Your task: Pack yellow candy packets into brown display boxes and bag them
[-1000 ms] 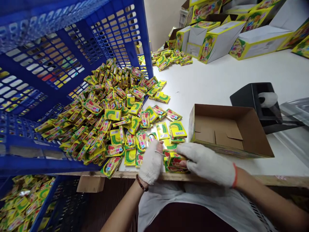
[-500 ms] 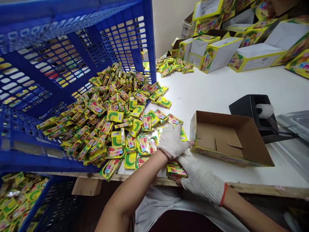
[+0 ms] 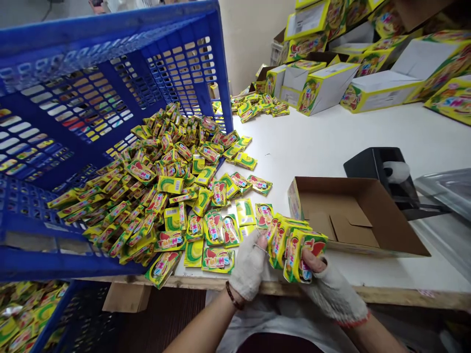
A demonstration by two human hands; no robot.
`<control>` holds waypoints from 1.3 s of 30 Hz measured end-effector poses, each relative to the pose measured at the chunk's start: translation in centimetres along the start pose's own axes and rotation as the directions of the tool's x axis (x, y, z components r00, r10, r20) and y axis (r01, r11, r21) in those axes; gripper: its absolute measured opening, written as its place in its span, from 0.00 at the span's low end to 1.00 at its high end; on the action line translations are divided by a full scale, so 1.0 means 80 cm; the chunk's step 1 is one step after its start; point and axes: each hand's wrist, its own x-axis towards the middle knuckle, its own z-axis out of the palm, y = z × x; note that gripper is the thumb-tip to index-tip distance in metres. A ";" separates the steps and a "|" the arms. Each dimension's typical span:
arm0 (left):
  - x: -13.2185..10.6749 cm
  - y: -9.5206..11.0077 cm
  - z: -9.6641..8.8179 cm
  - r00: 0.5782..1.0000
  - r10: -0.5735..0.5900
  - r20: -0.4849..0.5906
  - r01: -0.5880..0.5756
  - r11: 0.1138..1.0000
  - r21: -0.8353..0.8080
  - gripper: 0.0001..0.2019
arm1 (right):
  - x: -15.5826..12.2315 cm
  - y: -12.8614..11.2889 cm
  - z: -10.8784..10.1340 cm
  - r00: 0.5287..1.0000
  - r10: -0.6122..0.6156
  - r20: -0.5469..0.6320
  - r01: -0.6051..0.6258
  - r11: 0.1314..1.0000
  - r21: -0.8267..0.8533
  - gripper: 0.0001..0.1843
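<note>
Both my hands wear white knit gloves with cut fingertips. Between them I hold a row of several small yellow-green candy packs (image 3: 294, 245), squeezed end to end just above the table's front edge. My left hand (image 3: 250, 267) presses on the row's left end, fingers closed against it. My right hand (image 3: 329, 289) grips the right end from below, thumb on the last pack. An open brown cardboard box (image 3: 371, 215) with yellow printed sides lies just right of the row. A large heap of the same packs (image 3: 162, 181) spills from a tipped blue plastic crate (image 3: 66, 122) onto the white table.
A black tape dispenser (image 3: 382, 171) stands behind the open box. Closed yellow and white cartons (image 3: 331, 83) are piled at the back right, with a small heap of packs (image 3: 257, 105) beside them. Another blue crate of packs (image 3: 25, 314) sits below the table's left side.
My hands gathered packs at the table edge, the left reaching toward the box meanwhile. Now both have lifted a squeezed row of packs off the table.
</note>
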 end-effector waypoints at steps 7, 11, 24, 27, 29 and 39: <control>0.076 0.021 0.009 0.992 0.122 0.012 -0.086 0.629 0.773 0.23 | -0.006 -0.037 -0.042 0.968 -0.136 0.213 0.249 0.647 -0.721 0.26; 0.108 0.027 0.033 0.990 -0.088 0.113 -0.071 0.387 0.920 0.24 | 0.012 -0.042 -0.033 0.906 -0.024 0.423 0.415 0.252 -0.874 0.24; 0.010 -0.008 -0.053 0.970 0.219 0.110 -0.241 0.766 0.596 0.15 | 0.011 0.009 -0.036 0.767 -0.207 0.608 0.642 0.258 -0.722 0.36; 0.005 -0.037 -0.066 0.971 0.198 0.132 -0.237 0.782 0.576 0.15 | 0.017 0.019 -0.033 0.783 -0.246 0.571 0.621 0.256 -0.741 0.34; 0.023 -0.047 -0.063 0.973 0.180 0.148 -0.232 0.801 0.551 0.14 | 0.027 0.026 -0.027 0.820 -0.259 0.511 0.570 0.281 -0.772 0.36; 0.004 -0.032 -0.016 0.995 0.084 0.050 -0.095 0.948 0.305 0.21 | 0.016 0.032 -0.030 0.905 -0.160 0.394 0.412 0.561 -0.718 0.74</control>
